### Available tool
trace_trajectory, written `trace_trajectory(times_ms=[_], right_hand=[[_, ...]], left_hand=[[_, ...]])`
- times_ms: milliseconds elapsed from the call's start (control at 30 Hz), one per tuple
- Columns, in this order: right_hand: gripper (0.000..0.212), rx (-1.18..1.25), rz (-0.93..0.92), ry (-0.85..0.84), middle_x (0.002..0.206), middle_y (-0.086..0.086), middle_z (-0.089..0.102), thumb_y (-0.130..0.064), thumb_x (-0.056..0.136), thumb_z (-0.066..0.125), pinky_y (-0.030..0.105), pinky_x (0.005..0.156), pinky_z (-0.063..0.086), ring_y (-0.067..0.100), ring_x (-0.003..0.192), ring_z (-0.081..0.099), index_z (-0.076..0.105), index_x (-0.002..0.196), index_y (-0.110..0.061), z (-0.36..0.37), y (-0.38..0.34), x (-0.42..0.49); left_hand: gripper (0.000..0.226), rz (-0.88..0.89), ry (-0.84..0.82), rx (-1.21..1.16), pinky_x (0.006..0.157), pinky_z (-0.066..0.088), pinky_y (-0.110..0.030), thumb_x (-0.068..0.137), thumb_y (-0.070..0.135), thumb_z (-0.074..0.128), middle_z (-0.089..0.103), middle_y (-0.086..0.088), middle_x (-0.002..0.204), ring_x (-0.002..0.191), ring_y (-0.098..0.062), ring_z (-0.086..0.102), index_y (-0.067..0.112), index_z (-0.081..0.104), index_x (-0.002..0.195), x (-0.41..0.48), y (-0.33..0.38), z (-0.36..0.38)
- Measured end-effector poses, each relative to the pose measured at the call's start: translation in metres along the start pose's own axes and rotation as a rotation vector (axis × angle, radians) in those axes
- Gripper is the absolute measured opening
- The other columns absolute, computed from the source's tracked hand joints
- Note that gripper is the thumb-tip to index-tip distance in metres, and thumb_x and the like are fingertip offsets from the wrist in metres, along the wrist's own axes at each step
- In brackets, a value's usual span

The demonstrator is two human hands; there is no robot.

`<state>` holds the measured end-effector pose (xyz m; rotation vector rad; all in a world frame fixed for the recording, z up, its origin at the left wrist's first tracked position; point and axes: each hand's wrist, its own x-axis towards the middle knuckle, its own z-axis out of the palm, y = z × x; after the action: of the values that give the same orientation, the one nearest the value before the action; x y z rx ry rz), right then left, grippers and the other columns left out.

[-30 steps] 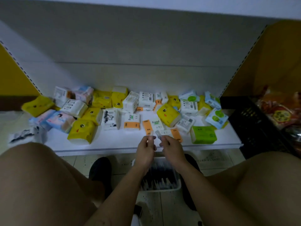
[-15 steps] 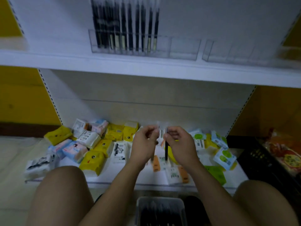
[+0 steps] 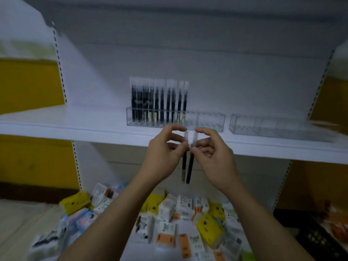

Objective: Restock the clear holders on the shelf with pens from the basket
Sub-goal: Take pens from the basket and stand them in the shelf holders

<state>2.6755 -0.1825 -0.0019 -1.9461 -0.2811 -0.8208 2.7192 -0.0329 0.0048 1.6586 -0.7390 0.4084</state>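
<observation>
The left hand (image 3: 163,153) and right hand (image 3: 214,157) each pinch one of two black pens (image 3: 189,170) upright by its pale top, just near of the shelf (image 3: 75,125), seemingly parting them for the empty right end of the clear holder (image 3: 211,120).

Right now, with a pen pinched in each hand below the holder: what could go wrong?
1. The left hand pinches the left pen and the right hand the right pen, each near its pale upper end only; a slip could drop one among the packets below.
2. The standing pens crowd the left part of the clear holder; a new pen pushed in beside them might tip them.
</observation>
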Motion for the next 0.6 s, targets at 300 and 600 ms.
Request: trace_trajectory(times_ms=[300, 600], right_hand=[[0.039, 0.02, -0.084, 0.062, 0.087, -0.003, 0.066, -0.011, 0.086, 0.069, 0.03, 0.071, 0.059, 0.01, 0.075, 0.067, 0.058, 0.111, -0.04, -0.016, -0.043, 0.079], [0.037, -0.03, -0.103, 0.156, 0.089, -0.003, 0.066, -0.011, 0.088, 0.066, 0.035, 0.074, 0.059, 0.011, 0.076, 0.067, 0.056, 0.111, -0.039, -0.015, -0.047, 0.147]], left_hand=[[0.027, 0.15, 0.049, 0.056, 0.065, 0.061, -0.035, 0.087, 0.012, 0.069, 0.07, 0.001, 0.083, 0.071, -0.011, 0.07, 0.032, 0.06, 0.103, 0.081, 0.05, -0.032], [0.026, 0.228, 0.117, 0.19, 0.061, 0.052, -0.008, 0.09, 0.021, 0.066, 0.068, 0.014, 0.088, 0.075, 0.004, 0.066, 0.039, 0.059, 0.108, 0.144, 0.058, -0.039]])
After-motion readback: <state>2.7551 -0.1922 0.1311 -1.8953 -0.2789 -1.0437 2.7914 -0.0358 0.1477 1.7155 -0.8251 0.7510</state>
